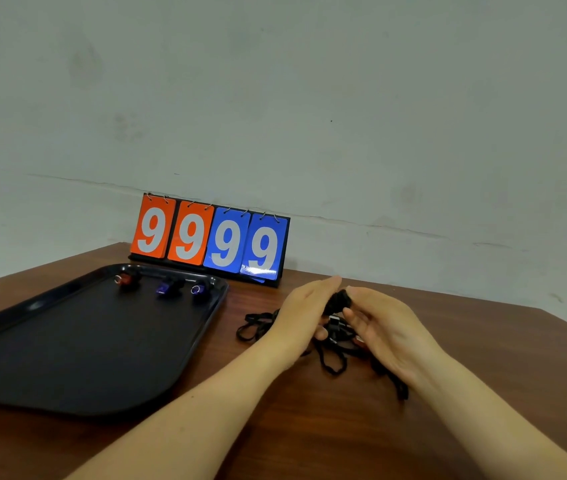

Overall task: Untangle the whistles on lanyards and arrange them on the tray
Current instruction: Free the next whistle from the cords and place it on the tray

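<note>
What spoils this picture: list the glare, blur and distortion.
Head view: glare whitens the bottom of the rightmost blue card on the scoreboard; a sheen streaks the near-left rim of the tray; the hands and the black lanyards look soft; the wide lens bends the table edge and tilts the scene.

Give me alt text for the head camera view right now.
Both hands, left hand and right hand, hold a bundle of black lanyards above a tangle on a wooden table. Left, a black tray holds three whistles along its far edge; behind, a flip scoreboard reads 9999.
</note>
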`<state>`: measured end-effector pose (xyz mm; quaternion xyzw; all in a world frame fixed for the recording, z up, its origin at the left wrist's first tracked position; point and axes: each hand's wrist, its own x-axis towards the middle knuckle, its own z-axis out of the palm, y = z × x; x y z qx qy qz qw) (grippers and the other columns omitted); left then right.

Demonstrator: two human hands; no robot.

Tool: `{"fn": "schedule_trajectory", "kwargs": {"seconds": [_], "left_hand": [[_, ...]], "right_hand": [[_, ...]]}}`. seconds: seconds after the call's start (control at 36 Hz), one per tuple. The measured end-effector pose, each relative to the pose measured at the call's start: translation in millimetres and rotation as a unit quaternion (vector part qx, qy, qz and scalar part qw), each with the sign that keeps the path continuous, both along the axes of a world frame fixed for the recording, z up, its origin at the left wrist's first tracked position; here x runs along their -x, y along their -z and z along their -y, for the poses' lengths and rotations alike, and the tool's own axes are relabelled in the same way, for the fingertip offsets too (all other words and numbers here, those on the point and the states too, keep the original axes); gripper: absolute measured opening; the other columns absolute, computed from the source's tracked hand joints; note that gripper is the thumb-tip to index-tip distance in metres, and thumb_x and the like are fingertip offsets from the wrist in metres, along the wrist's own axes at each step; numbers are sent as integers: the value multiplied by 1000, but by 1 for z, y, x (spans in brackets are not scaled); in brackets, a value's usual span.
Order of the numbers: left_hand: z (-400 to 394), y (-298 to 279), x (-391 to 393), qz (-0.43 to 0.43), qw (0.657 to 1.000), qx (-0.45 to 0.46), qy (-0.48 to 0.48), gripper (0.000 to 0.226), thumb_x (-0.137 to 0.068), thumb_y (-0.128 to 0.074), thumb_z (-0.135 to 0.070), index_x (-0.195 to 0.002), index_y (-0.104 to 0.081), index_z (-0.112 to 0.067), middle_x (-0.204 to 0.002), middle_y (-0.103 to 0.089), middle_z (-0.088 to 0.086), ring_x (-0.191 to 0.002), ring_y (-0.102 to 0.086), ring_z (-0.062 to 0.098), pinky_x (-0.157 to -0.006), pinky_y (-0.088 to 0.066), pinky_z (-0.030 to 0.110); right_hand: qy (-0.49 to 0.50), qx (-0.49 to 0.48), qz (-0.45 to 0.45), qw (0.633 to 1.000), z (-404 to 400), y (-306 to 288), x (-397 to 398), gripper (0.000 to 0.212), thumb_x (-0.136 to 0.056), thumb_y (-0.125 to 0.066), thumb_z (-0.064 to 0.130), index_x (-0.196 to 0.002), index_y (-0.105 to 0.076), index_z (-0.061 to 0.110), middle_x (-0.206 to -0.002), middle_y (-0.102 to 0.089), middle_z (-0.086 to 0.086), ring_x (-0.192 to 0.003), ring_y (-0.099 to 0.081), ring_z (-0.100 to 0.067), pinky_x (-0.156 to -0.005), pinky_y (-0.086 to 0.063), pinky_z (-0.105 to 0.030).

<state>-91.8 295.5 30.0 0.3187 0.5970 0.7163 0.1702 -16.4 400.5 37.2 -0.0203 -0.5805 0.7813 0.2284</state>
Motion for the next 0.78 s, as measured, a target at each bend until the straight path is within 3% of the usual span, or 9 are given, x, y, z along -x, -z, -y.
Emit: {"fn": "schedule_trajectory", "kwargs": {"seconds": [0.19, 0.31, 0.44, 0.56, 0.61, 0.78], "left_hand": [[1, 3, -2, 16, 999, -19, 32, 21, -94, -56, -35, -85, -63, -18, -47, -50, -17, -36, -40, 3, -48, -34, 22], [-1, 2, -1, 52, 998, -28, 23, 19, -93, -57, -32, -88, -63, -15, -45, -49, -16, -35, -38, 4, -48, -33, 23], [-3, 4, 1, 54, 998, -32, 4, 20, -93, -57, -33, -87, -63, -15, -59, -52, -9, -41, -41, 3, -48, -37, 21], [-5, 6, 2, 19, 999, -18, -22, 29, -94, -55, -37, -99, -64, -9, -79, -56, 3, -55, -43, 6, -54, -42, 21], [-5, 6, 2, 12, 999, -21, -33, 32, -94, -56, -37, -101, -63, -7, -84, -58, 4, -61, -46, 9, -57, -43, 21], [-6, 9, 3, 3, 999, -19, -39, 24, -92, -58, -39, -91, -63, -15, -82, -60, 1, -68, -49, 12, -61, -44, 24]], "right_hand": [[-8, 25, -16, 1000, -4, -1, 1, 18, -89, -56, 5, -98, -67, -5, -93, -69, -12, -85, -65, -15, -66, -55, -19], [-9, 8, -22, 1000, -7, 1, 3, 23, -89, -57, 6, -104, -65, -8, -96, -68, -13, -88, -66, -16, -72, -55, -21], [53, -93, -1, 994, -5, 4, 1, 24, -91, -58, 11, -107, -66, -6, -105, -69, -20, -97, -66, -28, -86, -53, -31], [151, -173, 26, 973, -1, 3, -1, 14, -90, -63, 15, -95, -72, 6, -85, -72, -13, -74, -69, -17, -79, -55, -33], [178, -207, 38, 961, 1, 2, -1, 13, -90, -63, 17, -93, -72, 8, -84, -72, -13, -67, -69, -13, -77, -57, -33], [219, -290, 58, 930, 6, 2, -3, 14, -92, -58, 17, -95, -71, 13, -80, -73, -5, -68, -69, -13, -74, -57, -39]]}}
